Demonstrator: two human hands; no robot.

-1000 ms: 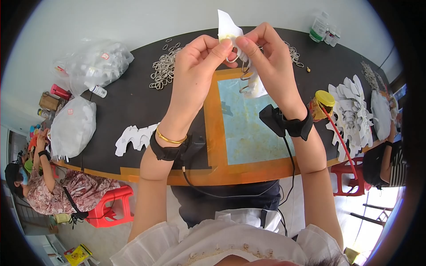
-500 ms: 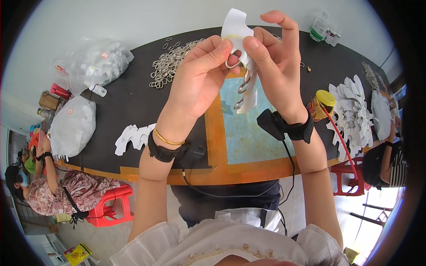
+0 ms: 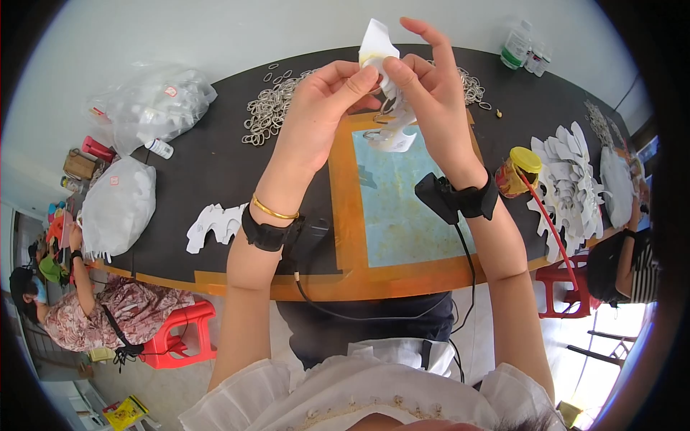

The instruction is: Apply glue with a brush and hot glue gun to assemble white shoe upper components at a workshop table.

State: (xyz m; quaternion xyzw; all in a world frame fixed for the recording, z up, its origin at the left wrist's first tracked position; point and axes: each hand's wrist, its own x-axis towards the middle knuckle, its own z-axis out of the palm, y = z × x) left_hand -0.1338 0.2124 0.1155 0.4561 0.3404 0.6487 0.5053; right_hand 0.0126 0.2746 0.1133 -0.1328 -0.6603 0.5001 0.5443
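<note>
Both hands are up above the far part of the table, holding one white scalloped strip [image 3: 378, 44] between them. My left hand [image 3: 322, 108] pinches its upper part with thumb and forefinger. My right hand [image 3: 435, 97] grips the same strip close beside it, thumb pressed on it and one finger raised. Along the strip's lower part, metal rings [image 3: 371, 134] hang from its notches; its loose end dangles over the blue-green mat [image 3: 410, 208]. My fingers cover the spot where the two thumbs nearly meet.
Loose metal rings [image 3: 266, 115] lie in a heap beyond my left arm. White cut pieces [image 3: 214, 224] rest near that forearm. At right stand a yellow-lidded jar [image 3: 526, 159] with a red stick and a pile of white pieces [image 3: 568, 179]. Plastic bags [image 3: 118, 205] sit at left; co-workers sit at both sides.
The strip's dangling end has swung up and its rings have shifted. Both hands have moved slightly left, staying on the strip; my right hand sits closer to the left.
</note>
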